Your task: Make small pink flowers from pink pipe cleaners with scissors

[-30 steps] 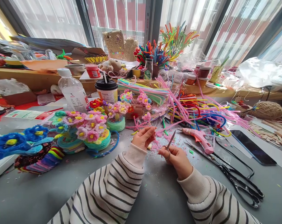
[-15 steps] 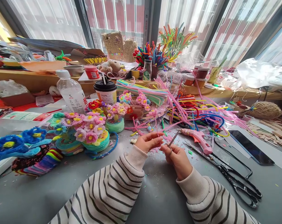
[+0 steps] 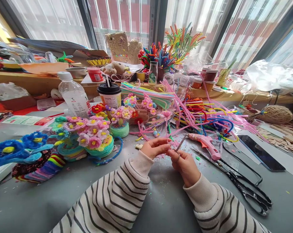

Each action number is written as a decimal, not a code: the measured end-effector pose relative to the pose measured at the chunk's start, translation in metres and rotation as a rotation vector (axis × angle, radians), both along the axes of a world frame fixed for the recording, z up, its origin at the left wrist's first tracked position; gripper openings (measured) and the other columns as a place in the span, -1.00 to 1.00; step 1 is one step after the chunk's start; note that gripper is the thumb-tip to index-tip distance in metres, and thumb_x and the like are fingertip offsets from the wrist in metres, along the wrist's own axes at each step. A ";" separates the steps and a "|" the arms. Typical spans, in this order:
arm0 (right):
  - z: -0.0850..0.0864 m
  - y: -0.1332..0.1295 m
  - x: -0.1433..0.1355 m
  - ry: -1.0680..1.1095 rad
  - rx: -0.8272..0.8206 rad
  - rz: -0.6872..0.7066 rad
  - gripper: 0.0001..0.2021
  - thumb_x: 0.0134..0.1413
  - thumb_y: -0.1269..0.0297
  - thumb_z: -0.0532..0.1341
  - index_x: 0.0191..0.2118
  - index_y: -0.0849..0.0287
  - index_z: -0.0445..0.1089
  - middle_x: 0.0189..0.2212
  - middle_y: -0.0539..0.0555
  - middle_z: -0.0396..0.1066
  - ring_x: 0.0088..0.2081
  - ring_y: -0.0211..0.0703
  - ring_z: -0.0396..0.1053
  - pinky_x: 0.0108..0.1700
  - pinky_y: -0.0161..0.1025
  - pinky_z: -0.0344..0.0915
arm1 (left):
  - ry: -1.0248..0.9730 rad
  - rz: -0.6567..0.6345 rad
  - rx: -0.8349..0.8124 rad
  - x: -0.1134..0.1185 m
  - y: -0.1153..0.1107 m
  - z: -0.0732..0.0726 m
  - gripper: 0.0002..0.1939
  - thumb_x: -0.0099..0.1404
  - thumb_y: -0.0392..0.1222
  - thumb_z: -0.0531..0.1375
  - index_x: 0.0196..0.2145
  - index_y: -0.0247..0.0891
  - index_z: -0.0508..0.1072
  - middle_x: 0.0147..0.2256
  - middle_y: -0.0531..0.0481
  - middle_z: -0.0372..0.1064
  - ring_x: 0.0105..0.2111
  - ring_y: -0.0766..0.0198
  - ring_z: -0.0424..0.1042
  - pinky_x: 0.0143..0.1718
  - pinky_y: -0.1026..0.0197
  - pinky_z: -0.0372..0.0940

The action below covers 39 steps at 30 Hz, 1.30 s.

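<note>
My left hand (image 3: 156, 148) pinches the thin stem of a pink fuzzy flower (image 3: 166, 114), which stands upright above the fingers. Close beside it, my right hand (image 3: 184, 164) is closed on small scissors (image 3: 181, 143), their blades pointing up and away and a finger in the handle loop. The fingertips of both hands meet or nearly meet, and what lies between them is too small to tell. Pink fluff and glitter are scattered on the grey table (image 3: 158, 200) around the hands.
To the right lie a pink glue gun (image 3: 208, 146), large black scissors (image 3: 243, 184) and a phone (image 3: 261, 152). Pots of fuzzy flowers (image 3: 94, 132), a bottle (image 3: 75, 97) and a lidded cup (image 3: 109, 95) stand left. Pink pipe cleaners (image 3: 182, 106) are heaped behind.
The pink flower has come upright above my left hand, where it was lower and further left before. Both hands have hardly moved.
</note>
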State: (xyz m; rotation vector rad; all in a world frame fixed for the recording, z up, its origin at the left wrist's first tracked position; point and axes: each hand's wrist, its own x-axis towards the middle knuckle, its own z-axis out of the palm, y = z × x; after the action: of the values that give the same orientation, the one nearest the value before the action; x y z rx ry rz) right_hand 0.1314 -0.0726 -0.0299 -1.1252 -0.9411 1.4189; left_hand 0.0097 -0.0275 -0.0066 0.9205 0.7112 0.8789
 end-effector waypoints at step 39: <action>0.012 -0.001 0.016 -0.768 0.354 0.338 -0.45 -0.22 -0.21 -0.10 -0.65 0.25 0.21 -0.72 -0.04 0.06 -0.64 -0.34 -0.02 -0.59 -0.37 -0.09 | 0.064 0.025 0.208 0.000 -0.001 -0.001 -0.62 -0.15 -0.26 0.22 -0.28 -0.13 0.37 -0.46 0.09 0.15 -0.68 0.57 0.14 -0.67 0.41 0.04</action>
State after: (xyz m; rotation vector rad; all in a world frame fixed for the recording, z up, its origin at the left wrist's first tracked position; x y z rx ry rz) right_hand 0.1472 -0.0731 -0.0176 -1.2910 -1.9176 0.9941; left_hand 0.0092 -0.0281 -0.0076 1.1307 0.6961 0.9612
